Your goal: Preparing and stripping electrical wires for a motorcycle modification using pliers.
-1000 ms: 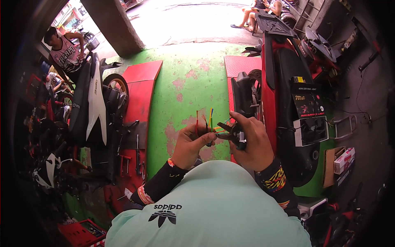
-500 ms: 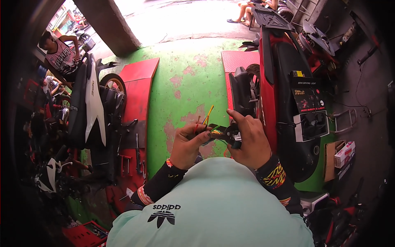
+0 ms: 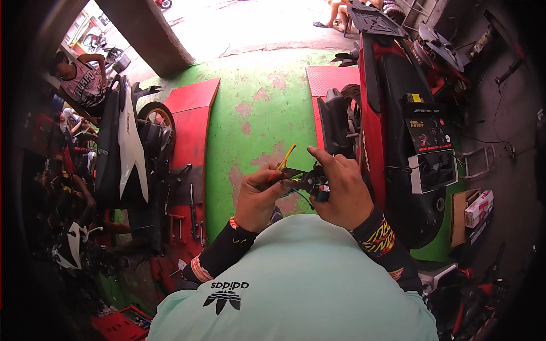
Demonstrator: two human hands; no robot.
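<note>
Thin coloured wires (image 3: pixel 289 152), yellow and red among them, are pinched between the thumb and fingers of my left hand (image 3: pixel 257 199). My right hand (image 3: pixel 346 192) is closed around dark flat-jawed pliers (image 3: pixel 310 181) that look like a wire stripper. Their jaws point left and reach the wires beside my left fingertips. A green wire shows at the jaws, and a dark green strand (image 3: pixel 303 196) loops below them. My fingers hide the plier handles and where the wires lead, so I cannot tell whether the jaws grip a wire.
To my left, a white-and-black motorcycle (image 3: pixel 129 153) stands by a red lift ramp (image 3: pixel 190 116) with tools on it; a person (image 3: pixel 82 82) is beyond. At right, a red-and-black motorcycle (image 3: pixel 398 187) carries an opened light box (image 3: pixel 433 173) on its seat. Cardboard boxes (image 3: pixel 479 209) sit farther right.
The pliers have turned, so more of their jaws and pivot shows beside the wires. My right hand has shifted slightly left and up. My left hand keeps its pinch on the wires.
</note>
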